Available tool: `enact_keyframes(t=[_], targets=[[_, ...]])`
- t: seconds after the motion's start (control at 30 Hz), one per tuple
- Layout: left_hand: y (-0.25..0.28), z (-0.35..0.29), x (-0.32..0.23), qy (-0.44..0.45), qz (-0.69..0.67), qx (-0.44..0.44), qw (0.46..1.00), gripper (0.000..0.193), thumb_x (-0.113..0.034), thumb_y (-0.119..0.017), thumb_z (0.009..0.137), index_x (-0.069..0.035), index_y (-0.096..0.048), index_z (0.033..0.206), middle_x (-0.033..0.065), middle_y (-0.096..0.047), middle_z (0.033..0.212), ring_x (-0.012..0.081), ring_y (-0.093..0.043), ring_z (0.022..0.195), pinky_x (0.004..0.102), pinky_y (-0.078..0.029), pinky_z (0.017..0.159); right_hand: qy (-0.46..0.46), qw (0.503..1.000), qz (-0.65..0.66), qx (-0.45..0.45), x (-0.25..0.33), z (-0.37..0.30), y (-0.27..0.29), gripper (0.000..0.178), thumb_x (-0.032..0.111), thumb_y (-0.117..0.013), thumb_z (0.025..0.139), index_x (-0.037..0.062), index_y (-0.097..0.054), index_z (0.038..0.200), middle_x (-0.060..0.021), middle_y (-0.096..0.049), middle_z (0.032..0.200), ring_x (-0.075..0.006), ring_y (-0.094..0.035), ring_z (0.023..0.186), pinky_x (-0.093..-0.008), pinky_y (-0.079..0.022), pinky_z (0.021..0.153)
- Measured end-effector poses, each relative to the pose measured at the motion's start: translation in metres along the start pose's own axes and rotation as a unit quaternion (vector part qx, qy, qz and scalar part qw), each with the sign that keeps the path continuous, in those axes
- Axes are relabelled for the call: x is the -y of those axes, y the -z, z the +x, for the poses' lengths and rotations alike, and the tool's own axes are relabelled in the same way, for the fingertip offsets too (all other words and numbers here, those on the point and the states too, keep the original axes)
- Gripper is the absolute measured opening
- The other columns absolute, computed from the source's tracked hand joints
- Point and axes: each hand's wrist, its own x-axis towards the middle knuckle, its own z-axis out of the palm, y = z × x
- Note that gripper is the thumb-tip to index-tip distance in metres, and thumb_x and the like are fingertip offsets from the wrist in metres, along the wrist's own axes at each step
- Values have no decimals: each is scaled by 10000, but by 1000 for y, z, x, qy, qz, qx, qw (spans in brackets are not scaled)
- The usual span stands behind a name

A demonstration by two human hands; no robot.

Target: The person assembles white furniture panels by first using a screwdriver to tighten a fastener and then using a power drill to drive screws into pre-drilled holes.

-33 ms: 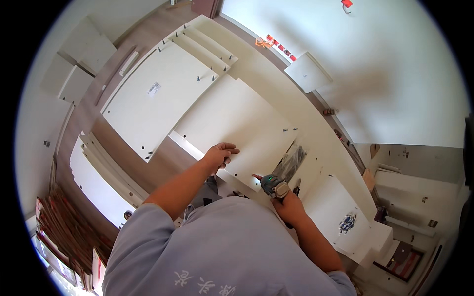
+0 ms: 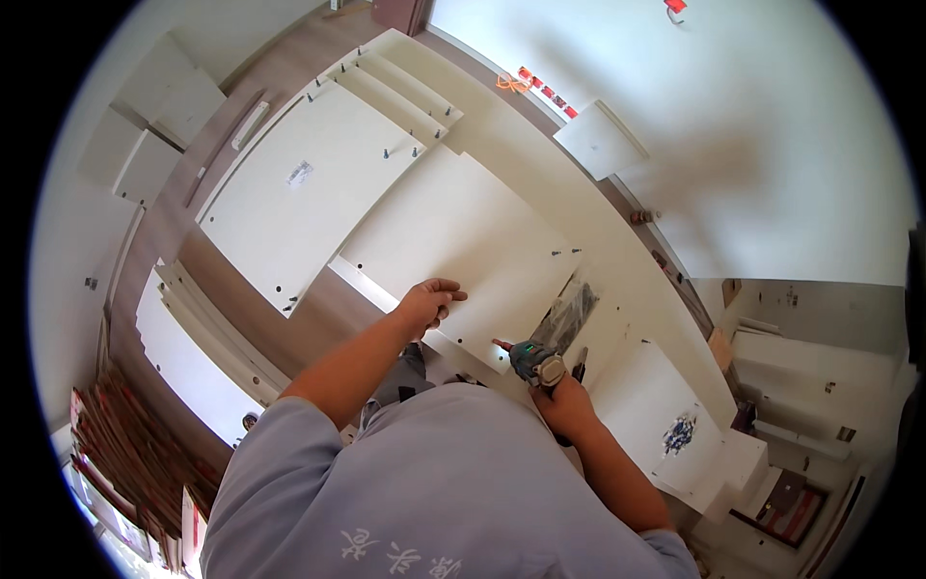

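My right hand grips a teal and black cordless drill by its handle. The drill's reddish tip points left, over the near edge of a white panel. Above that same panel is my left hand, its fingers loosely bent and partly apart, with nothing visible in them. Two metal connector pins stand at the panel's right edge, and dark round holes mark its near edge. A clear plastic bag with dark contents lies just beyond the drill.
More white panels with upright pins lie stacked at the far left. A pile of small hardware rests on a panel at right. Flattened cardboard is heaped at lower left. A square white panel leans by the wall.
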Motion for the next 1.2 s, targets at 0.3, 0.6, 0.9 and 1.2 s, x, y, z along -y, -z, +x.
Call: enact_keyframes(t=[0.3,0.6,0.9,1.2], targets=[[-18,3,2,-19,81,-71,994,211,-214,-602,1026,-57,-639,1161,50,-756,1014,59,-378,506,242,-286,432,4,1000,-1,12,8,14,4,502,331,-671,935,-4,-565,1293,-279,-706,1115,-481,-657,1058,-518,-527,904],[-16,8,5,-29,96,-71,992,270,-249,-608,1011,-30,-643,1165,75,-769,987,71,-404,492,259,-307,422,-19,997,-69,3,11,8,-4,529,357,-672,934,-8,-569,1303,-251,-723,1098,-466,-671,1041,-511,-532,901],[-14,3,7,-31,107,-57,992,259,-297,-591,1034,-58,-647,1116,53,-761,959,68,-394,477,260,-291,425,12,998,-65,5,9,7,-3,475,345,-690,927,21,-547,1243,-256,-718,1089,-465,-678,1025,-517,-541,890],[-13,-13,10,4,110,51,993,323,-335,-527,1088,-45,-631,1187,80,-766,1096,65,-400,477,242,-315,414,-21,992,117,32,13,-11,37,395,238,-698,935,-17,-621,1227,-188,-737,1016,-309,-713,923,-427,-556,834]])
